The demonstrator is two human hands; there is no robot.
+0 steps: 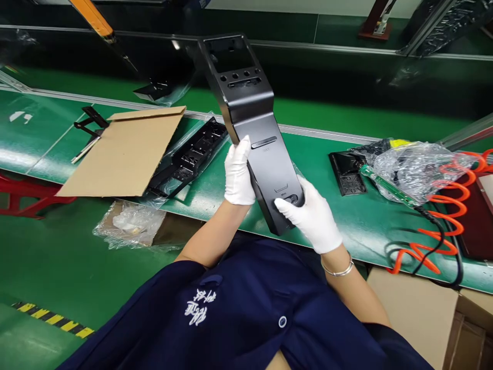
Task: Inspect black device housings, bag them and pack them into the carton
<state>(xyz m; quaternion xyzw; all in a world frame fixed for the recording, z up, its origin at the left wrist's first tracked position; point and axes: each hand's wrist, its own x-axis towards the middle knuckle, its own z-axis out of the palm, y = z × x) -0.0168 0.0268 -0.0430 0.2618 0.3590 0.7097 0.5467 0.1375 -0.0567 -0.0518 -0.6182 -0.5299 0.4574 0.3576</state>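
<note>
I hold a long black plastic housing panel [252,123] upright over the green conveyor belt [327,169], its top end with a rectangular opening and several holes pointing away from me. My left hand [239,172], in a white glove, grips the panel's left edge near the middle. My right hand [310,213], also gloved in white, wraps the lower right corner, thumb resting on the front face beside a small marked recess.
A cardboard sheet [123,151] lies on the belt at left, partly over a bagged black tray [188,156]. At right are a black part [348,174], crumpled plastic bags [416,167] and an orange coiled air hose [450,205]. Cardboard boxes [423,313] stand below right.
</note>
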